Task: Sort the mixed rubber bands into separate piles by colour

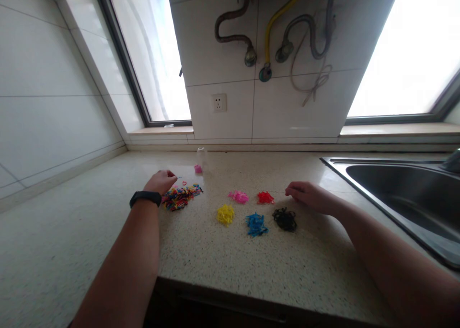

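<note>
My left hand [163, 181], with a dark band on its wrist, is pinched at the far edge of a mixed-colour pile of small rubber bands [181, 197]. A thin bluish strand, seemingly a rubber band [180, 177], sticks out from its fingertips. One loose red band [184, 182] lies just beside. My right hand [305, 195] rests on the counter with fingers extended and nothing seen in them, right of the red pile [265, 197] and above the black pile [285, 219]. Between my hands also lie pink [238, 196], yellow [225, 215] and blue [256, 224] piles.
Behind the mixed pile stands a clear plastic container [201, 159] with a pink item [198, 168] next to it. A steel sink [395, 189] is set into the speckled counter [208, 261] at right. The tiled wall carries a socket [219, 102] and pipes [268, 40].
</note>
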`<act>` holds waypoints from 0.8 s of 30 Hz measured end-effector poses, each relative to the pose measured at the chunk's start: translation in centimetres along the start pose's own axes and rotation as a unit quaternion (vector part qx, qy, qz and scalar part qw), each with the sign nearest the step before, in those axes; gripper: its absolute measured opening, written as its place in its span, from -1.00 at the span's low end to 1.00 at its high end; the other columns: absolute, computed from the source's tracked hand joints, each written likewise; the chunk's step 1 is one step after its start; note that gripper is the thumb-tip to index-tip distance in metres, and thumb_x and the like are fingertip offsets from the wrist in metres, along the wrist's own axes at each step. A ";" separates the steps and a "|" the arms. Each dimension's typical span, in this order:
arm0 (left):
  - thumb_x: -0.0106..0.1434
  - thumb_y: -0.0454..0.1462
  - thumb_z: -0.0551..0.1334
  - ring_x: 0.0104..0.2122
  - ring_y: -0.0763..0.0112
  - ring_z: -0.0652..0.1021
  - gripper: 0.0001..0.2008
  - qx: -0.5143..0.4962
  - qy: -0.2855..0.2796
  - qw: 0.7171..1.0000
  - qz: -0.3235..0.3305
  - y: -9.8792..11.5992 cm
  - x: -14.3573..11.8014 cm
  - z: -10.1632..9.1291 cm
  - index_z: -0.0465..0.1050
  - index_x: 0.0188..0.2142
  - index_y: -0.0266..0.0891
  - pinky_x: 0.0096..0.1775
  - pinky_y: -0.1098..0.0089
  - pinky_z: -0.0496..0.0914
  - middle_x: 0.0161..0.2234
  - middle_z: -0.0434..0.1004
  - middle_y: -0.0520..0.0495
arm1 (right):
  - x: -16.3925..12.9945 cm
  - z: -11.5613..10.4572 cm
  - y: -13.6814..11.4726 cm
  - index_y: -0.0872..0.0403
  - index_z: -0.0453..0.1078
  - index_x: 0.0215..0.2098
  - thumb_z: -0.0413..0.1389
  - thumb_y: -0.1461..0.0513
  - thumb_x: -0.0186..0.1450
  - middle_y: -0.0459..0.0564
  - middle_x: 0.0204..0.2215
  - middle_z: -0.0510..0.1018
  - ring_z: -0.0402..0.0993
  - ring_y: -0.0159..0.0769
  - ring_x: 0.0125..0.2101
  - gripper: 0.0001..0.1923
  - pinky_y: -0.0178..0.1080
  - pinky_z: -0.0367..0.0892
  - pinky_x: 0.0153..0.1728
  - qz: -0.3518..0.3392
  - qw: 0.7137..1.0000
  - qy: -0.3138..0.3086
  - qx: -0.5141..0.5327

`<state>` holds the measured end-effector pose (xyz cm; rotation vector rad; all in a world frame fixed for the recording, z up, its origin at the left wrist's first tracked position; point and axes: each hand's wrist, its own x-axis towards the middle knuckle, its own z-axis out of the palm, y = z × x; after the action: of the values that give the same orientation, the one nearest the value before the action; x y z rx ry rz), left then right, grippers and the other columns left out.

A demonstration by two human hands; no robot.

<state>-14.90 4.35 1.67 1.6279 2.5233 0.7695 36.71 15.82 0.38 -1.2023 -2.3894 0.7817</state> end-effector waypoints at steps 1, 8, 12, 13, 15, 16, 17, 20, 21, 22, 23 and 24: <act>0.08 -0.11 0.18 -0.30 0.19 0.59 -0.69 -0.018 0.005 1.000 0.009 0.3 -0.1 -0.1 0.58 -0.33 -0.27 -0.30 0.37 0.36 -0.36 0.64 -0.17 | 0.0 0.0 0.1 0.08 0.49 -0.31 0.02 -0.09 0.29 -0.05 -0.53 0.47 0.29 -0.34 -0.52 -0.56 -0.27 0.16 -0.48 -0.001 1.000 -0.001 0.000; 0.13 -0.06 0.21 -0.43 0.36 0.49 -0.64 -0.230 0.010 0.969 0.086 5.2 -1.7 -0.1 0.55 -0.28 -0.31 -0.39 0.40 0.31 -0.42 0.57 -0.08 | -0.1 0.0 -0.3 0.09 0.45 -0.34 -0.01 -0.07 0.32 -0.05 -0.52 0.46 0.28 -0.35 -0.52 -0.58 -0.28 0.17 -0.48 0.003 1.000 -0.005 -0.013; 0.18 -0.09 0.23 -0.43 0.42 0.45 -0.71 -0.353 -0.017 0.928 0.122 9.1 -3.9 0.0 0.52 -0.26 -0.27 -0.39 0.42 0.31 -0.38 0.55 -0.07 | -0.2 -0.1 -0.7 0.09 0.45 -0.35 0.00 -0.06 0.31 -0.05 -0.53 0.45 0.28 -0.35 -0.52 -0.59 -0.27 0.17 -0.48 0.000 1.000 -0.002 -0.010; 0.19 -0.10 0.23 -0.43 0.43 0.44 -0.73 -0.370 -0.020 0.920 0.123 10.1 -4.5 0.1 0.51 -0.26 -0.26 -0.39 0.43 0.30 -0.38 0.54 -0.06 | -0.2 -0.1 -0.7 0.09 0.45 -0.34 0.00 -0.06 0.30 -0.05 -0.53 0.45 0.28 -0.35 -0.52 -0.59 -0.27 0.17 -0.47 -0.001 1.000 0.000 -0.008; 0.21 -0.12 0.24 -0.43 0.45 0.41 -0.75 -0.400 -0.028 0.904 0.147 11.9 -5.8 0.3 0.50 -0.25 -0.25 -0.39 0.44 0.30 -0.39 0.50 -0.03 | -0.2 0.0 -0.6 0.09 0.45 -0.34 0.00 -0.07 0.30 -0.06 -0.53 0.46 0.28 -0.35 -0.52 -0.58 -0.27 0.17 -0.47 -0.001 1.000 -0.002 -0.007; 0.21 -0.14 0.24 -0.43 0.46 0.41 -0.77 -0.414 -0.034 0.895 0.162 12.8 -6.4 0.5 0.50 -0.25 -0.25 -0.37 0.44 0.31 -0.39 0.49 -0.03 | -0.2 0.0 -0.5 0.08 0.44 -0.34 0.00 -0.08 0.30 -0.06 -0.53 0.46 0.28 -0.35 -0.53 -0.58 -0.28 0.16 -0.48 -0.002 1.000 -0.004 -0.007; 0.21 -0.15 0.24 -0.42 0.46 0.40 -0.78 -0.421 -0.044 0.889 0.175 13.6 -7.0 0.7 0.49 -0.25 -0.24 -0.37 0.43 0.31 -0.40 0.47 -0.02 | -0.2 0.0 -0.4 0.08 0.44 -0.34 0.00 -0.08 0.30 -0.07 -0.53 0.46 0.28 -0.35 -0.53 -0.57 -0.28 0.16 -0.48 -0.002 1.000 -0.005 -0.008; 0.20 -0.14 0.28 -0.42 0.47 0.40 -0.79 -0.436 -0.105 0.871 0.203 15.6 -8.7 1.5 0.47 -0.25 -0.23 -0.38 0.45 0.30 -0.40 0.45 0.00 | -0.1 0.2 -0.2 0.07 0.45 -0.33 0.00 -0.09 0.30 -0.08 -0.53 0.45 0.28 -0.35 -0.53 -0.58 -0.28 0.15 -0.48 0.000 1.000 -0.005 -0.010; 0.20 -0.14 0.29 -0.42 0.47 0.40 -0.79 -0.439 -0.123 0.864 0.213 16.1 -9.2 1.8 0.47 -0.26 -0.23 -0.38 0.45 0.30 -0.40 0.44 0.00 | 0.0 0.2 -0.1 0.07 0.45 -0.33 0.00 -0.08 0.30 -0.08 -0.53 0.45 0.28 -0.35 -0.54 -0.58 -0.28 0.15 -0.49 0.000 1.000 -0.005 -0.010; 0.20 -0.15 0.29 -0.42 0.48 0.40 -0.80 -0.443 -0.134 0.859 0.219 16.5 -9.7 1.9 0.46 -0.26 -0.23 -0.38 0.45 0.30 -0.40 0.43 0.00 | 0.0 0.2 -0.1 0.07 0.45 -0.32 -0.01 -0.08 0.31 -0.08 -0.53 0.45 0.27 -0.36 -0.54 -0.58 -0.28 0.15 -0.49 -0.001 1.000 -0.007 -0.011; 0.21 -0.16 0.29 -0.42 0.48 0.40 -0.81 -0.447 -0.141 0.854 0.224 16.9 -10.1 2.1 0.46 -0.27 -0.23 -0.38 0.45 0.30 -0.41 0.43 0.00 | 0.0 0.2 -0.1 0.08 0.45 -0.32 -0.01 -0.07 0.31 -0.08 -0.53 0.45 0.27 -0.36 -0.54 -0.58 -0.28 0.14 -0.50 -0.002 1.000 -0.007 -0.012; 0.21 -0.17 0.29 -0.42 0.48 0.40 -0.82 -0.451 -0.144 0.851 0.227 17.1 -10.4 2.2 0.46 -0.28 -0.23 -0.37 0.45 0.30 -0.41 0.42 0.00 | 0.0 0.2 -0.1 0.08 0.45 -0.32 -0.01 -0.07 0.32 -0.08 -0.53 0.45 0.27 -0.36 -0.54 -0.58 -0.28 0.14 -0.50 -0.003 1.000 -0.007 -0.012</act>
<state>4.87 1.73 4.71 1.7335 1.2065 1.3376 36.53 15.66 0.28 -1.2025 -2.4195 0.7645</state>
